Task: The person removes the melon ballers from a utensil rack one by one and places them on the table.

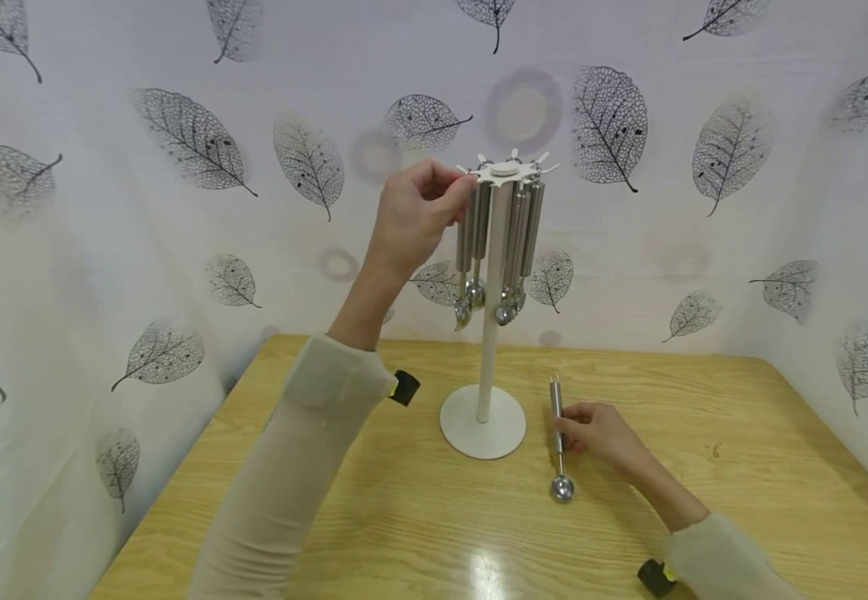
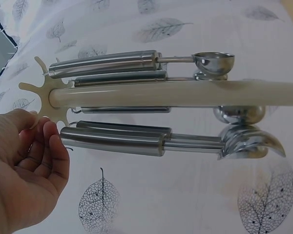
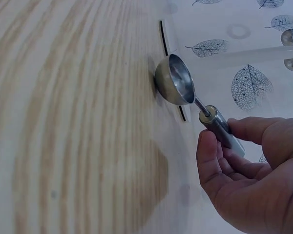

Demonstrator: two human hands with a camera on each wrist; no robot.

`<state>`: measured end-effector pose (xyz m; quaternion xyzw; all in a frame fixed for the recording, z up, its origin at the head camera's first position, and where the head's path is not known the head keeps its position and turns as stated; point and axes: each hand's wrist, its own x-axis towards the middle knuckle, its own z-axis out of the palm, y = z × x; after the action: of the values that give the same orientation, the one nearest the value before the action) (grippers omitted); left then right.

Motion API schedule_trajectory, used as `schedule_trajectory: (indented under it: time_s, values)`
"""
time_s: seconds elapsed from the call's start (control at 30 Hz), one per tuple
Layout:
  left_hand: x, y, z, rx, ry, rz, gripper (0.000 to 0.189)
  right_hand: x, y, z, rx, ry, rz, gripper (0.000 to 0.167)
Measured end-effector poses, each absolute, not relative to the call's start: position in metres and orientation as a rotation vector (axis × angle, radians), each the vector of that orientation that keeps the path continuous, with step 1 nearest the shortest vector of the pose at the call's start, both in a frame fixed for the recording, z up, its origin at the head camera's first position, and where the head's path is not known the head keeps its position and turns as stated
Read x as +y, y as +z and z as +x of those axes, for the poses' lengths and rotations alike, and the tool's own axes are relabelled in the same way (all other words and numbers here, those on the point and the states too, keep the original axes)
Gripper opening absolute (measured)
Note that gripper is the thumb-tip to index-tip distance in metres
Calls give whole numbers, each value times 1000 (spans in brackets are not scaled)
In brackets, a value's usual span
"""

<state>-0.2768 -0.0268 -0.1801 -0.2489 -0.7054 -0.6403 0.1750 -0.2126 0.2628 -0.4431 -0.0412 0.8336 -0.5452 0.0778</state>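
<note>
A white utensil stand (image 1: 489, 358) rises from a round base, with a star-shaped hook top (image 2: 44, 92). Several steel tools with tubular handles (image 2: 102, 63) hang around its pole, their scoop-like heads (image 2: 215, 63) downward. My left hand (image 1: 413, 212) pinches one hook arm of the top between thumb and forefinger. To the right of the base, my right hand (image 1: 602, 433) grips a melon baller (image 3: 173, 80) by its steel handle. The melon baller's round bowl points toward me, low over the table, and a wire loop ends its handle at the far side.
The stand's base (image 1: 456, 429) sits on a light wooden table (image 1: 373, 517). Behind and to the left hangs a white curtain (image 1: 621, 242) printed with dark leaves. Black wrist cameras (image 1: 404, 387) are strapped at both sleeves.
</note>
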Motion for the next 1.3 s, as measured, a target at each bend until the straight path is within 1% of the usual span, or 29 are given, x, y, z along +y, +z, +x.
schedule_trajectory:
  time_s: [0.3, 0.83, 1.1, 1.3]
  values:
    - [-27, -180, -275, -1996, -1809, -712, 11, 258, -446, -213, 2604, -1541, -64, 32]
    - [-26, -180, -274, -1995, -1779, -706, 11, 237, -443, -216, 2573, -1574, 1, 28]
    - [-26, -181, -275, -1986, -1771, -715, 11, 235, -446, -220, 2601, -1527, 42, 24]
    - [-26, -181, -276, -1969, -1791, -712, 10, 236, -449, -223, 2607, -1521, 48, 24]
